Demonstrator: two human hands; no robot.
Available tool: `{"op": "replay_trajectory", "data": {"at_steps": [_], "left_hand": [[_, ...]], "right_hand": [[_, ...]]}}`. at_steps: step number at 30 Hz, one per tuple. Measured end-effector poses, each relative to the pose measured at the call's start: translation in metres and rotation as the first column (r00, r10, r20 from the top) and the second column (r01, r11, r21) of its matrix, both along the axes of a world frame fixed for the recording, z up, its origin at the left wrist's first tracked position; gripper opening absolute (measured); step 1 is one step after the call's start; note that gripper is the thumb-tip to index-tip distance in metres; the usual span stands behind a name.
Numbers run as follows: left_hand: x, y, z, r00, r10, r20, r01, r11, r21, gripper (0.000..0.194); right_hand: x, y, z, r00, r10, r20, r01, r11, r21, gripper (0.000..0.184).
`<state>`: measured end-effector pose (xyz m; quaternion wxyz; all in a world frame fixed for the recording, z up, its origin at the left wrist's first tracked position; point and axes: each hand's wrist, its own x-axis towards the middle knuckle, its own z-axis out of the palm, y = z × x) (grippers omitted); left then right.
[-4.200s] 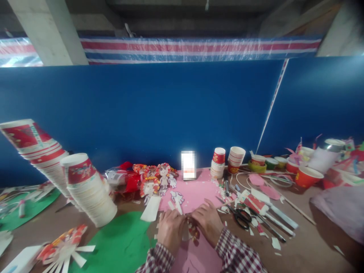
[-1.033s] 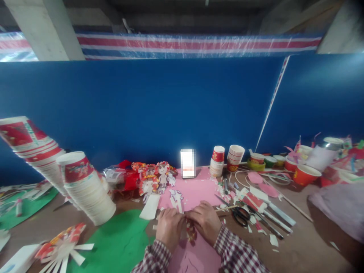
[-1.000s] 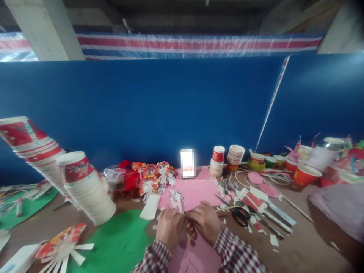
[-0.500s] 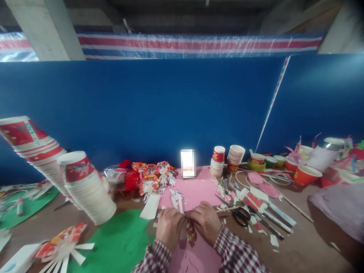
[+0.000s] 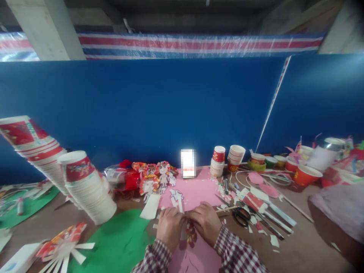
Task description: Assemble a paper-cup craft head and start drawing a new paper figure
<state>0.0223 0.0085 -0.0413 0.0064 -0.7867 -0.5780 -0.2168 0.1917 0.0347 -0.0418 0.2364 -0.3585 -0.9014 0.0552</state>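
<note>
My left hand point(image 5: 170, 226) and my right hand point(image 5: 207, 223) meet over the pink sheet point(image 5: 196, 258), fingers closed around a small patterned paper piece point(image 5: 190, 232) in red and gold. Both sets of fingertips press together at its upper end, and the hands cover much of it. Just beyond my fingers lies a white paper cutout with drawn outlines point(image 5: 177, 198). A blank white paper piece point(image 5: 150, 207) rests by my left hand. Black-handled scissors point(image 5: 241, 216) lie to the right of my right hand.
Tall stacks of paper cups point(image 5: 88, 189) lean at the left, with a fringed paper cutout point(image 5: 64, 246) in front. Decorated paper figures point(image 5: 163, 176) stand at the back. Shorter cup stacks point(image 5: 217, 163), paper scraps point(image 5: 274, 240) and an orange cup point(image 5: 307, 175) are on the right.
</note>
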Motion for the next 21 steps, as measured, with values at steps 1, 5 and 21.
{"op": "replay_trajectory", "data": {"at_steps": [1,5,21], "left_hand": [[-0.0003,0.0003,-0.0009,1.000,-0.006,0.013,0.006,1.000,0.007,0.022],[-0.0015,0.0030,-0.0057,0.999,-0.025,0.047,0.023,0.999,0.045,0.022],[-0.0027,0.0033,-0.0054,0.997,-0.036,0.075,0.033,0.999,0.043,0.022]], "right_hand": [[-0.0002,0.0001,-0.0005,1.000,-0.006,-0.001,0.006,1.000,-0.003,0.019],[-0.0010,0.0003,-0.0012,0.999,-0.032,-0.005,0.032,0.999,-0.009,0.018],[-0.0002,0.0016,-0.0011,0.999,-0.018,-0.036,0.018,1.000,0.010,0.018]]}}
